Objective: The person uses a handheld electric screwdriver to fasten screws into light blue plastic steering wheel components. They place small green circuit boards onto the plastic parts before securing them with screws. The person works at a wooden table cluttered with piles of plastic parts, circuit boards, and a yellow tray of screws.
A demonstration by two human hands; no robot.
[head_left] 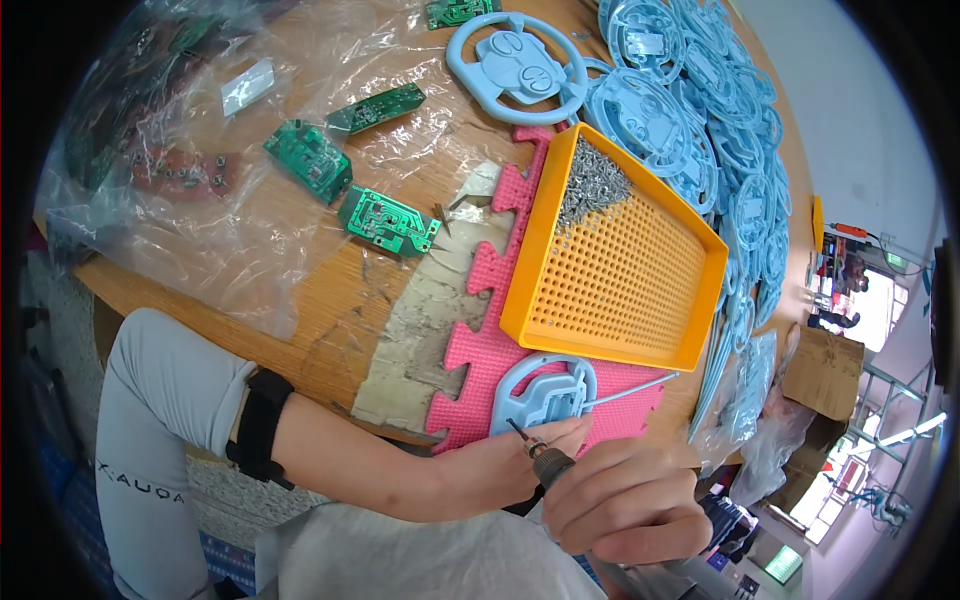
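A light blue plastic toy steering wheel (545, 396) lies on the pink foam mat, its hollow inner side facing up. My left hand (515, 468) grips its near edge; some of those fingers are hidden behind the tool. In my right hand (632, 502) is an electric screwdriver (551, 464), wrapped by closed fingers. Its thin bit (516, 427) is tilted toward the wheel's near edge; I cannot tell whether it touches. A thin light blue strip (634, 388) sticks out to the right of the wheel.
Just beyond stands a yellow perforated tray (622, 275) with small metal screws (592, 180) on the pink mat (487, 342). Blue wheel parts (735, 120) are heaped at far right, another wheel (517, 70) lies beyond. Green circuit boards (388, 222) and plastic film (215, 225) are left.
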